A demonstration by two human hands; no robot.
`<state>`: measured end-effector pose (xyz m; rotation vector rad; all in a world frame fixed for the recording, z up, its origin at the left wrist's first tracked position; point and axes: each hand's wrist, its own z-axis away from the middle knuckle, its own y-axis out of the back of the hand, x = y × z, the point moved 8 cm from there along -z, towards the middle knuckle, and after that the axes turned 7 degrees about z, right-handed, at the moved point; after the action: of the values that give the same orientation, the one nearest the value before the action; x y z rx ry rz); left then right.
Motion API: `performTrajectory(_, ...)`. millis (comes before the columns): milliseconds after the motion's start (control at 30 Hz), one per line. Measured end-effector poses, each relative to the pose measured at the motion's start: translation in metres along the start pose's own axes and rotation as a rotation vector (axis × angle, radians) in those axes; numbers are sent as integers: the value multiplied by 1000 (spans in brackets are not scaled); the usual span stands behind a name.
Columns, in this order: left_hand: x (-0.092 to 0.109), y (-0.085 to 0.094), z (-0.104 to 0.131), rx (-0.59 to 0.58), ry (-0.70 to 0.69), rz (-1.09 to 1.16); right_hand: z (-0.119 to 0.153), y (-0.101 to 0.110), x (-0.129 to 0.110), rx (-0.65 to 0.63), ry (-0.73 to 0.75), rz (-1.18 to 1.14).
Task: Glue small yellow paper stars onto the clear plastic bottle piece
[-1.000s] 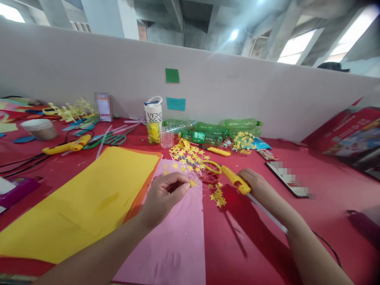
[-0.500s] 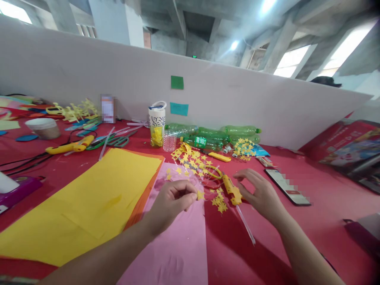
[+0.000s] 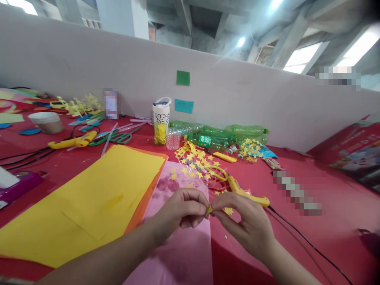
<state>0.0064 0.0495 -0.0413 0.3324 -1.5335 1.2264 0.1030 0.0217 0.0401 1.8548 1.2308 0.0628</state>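
Observation:
Between the fingertips of both hands is a small yellow star. My left hand pinches it from the left, above the pink sheet. From the right, my right hand pinches the same star with thumb and forefinger. A yellow glue gun lies on the red table just behind my right hand, its black cord running to the lower right. Loose yellow stars are scattered beyond the hands, and a few more are partly hidden behind my right hand.
Yellow paper sheets lie at the left on orange ones. Green plastic bottles, a patterned cup and a yellow cutter stand or lie near the white partition. Another glue gun and scissors are at the back left.
My right hand has moved left and closed on the star at my left fingertips. The glue gun beside it now lies pointing another way, with its cord in view. The camera view has shifted slightly.

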Motion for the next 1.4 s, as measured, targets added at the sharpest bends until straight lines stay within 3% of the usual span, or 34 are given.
performTrajectory(100,1,-3,2,-20,-6,-85,0,1,-1,-1,-13,11)
performTrajectory(167,15,0,5,32,-144,-285,2,6,2,26,-28,50)
performTrajectory(300,72,-1,35,328,-828,-891,7,22,22,136,-132,193)
performTrajectory(367,80,-7,46,432,-1032,-1093,10,25,33,161,-190,222)
performTrajectory(533,63,-8,27,504,-967,-1345,10,10,45,93,-241,192)
performTrajectory(733,52,-9,10,528,-893,-1342,7,-8,44,28,-204,157)
performTrajectory(967,52,-15,12,490,-941,-1321,8,-13,47,-2,-224,81)
performTrajectory(1400,48,-20,12,448,-981,-1352,11,-18,63,9,-408,29)
